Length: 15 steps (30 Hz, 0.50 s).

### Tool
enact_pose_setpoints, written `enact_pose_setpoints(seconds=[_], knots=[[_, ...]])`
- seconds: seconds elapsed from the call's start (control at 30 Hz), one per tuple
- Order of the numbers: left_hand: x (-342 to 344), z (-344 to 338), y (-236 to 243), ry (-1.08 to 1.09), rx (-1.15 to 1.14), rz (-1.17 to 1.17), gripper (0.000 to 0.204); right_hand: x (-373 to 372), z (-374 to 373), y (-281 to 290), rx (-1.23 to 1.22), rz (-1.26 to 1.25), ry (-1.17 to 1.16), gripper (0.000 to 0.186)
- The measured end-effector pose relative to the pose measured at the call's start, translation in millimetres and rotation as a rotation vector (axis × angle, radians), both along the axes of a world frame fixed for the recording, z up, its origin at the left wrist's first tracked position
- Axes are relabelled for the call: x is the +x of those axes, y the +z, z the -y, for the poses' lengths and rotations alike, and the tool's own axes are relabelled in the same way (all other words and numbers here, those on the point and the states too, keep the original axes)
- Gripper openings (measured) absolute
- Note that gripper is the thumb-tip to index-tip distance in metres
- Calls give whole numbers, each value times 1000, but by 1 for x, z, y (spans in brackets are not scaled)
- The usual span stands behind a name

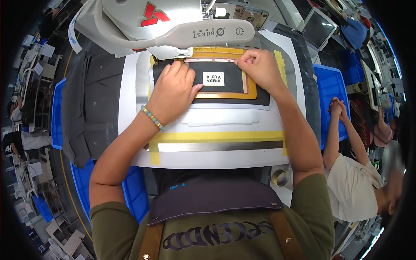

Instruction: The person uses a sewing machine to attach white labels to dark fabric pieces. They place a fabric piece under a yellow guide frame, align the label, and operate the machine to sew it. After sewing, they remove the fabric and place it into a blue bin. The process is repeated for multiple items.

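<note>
Pale strip lies between hands, long axis left to right, along far edge of dark panel in orange frame; left hand at left end, fingers together on work beside machine head, thumb spread; right hand at right end, thumb and forefinger close, cannot tell if pinching strip; white label on panel, nearer left thumb

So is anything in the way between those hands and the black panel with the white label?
Nothing visible. The left hand lies over the black panel; the right hand is at the panel's far right corner. The pale grey bar sits beyond both hands.
</note>
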<state>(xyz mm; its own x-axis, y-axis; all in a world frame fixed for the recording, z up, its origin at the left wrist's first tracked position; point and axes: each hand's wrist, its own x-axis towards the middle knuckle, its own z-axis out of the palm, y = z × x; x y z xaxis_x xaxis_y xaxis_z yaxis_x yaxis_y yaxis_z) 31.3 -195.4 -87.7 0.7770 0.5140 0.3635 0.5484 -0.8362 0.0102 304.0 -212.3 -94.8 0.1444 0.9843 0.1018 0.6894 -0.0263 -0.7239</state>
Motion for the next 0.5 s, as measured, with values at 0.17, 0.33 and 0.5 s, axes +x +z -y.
enact_pose_setpoints(seconds=[0.17, 0.33, 0.5], knots=[[1, 0, -1, 6, -3, 13, 33, 0, 1, 3, -4, -29, 22, 20], [2, 2, -2, 8, 49, 18, 30, 1, 1, -4, 29, -48, 32, 18], [26, 13, 11, 45, -15, -135, 29, 2, -2, -2, 68, -26, 33, 15]])
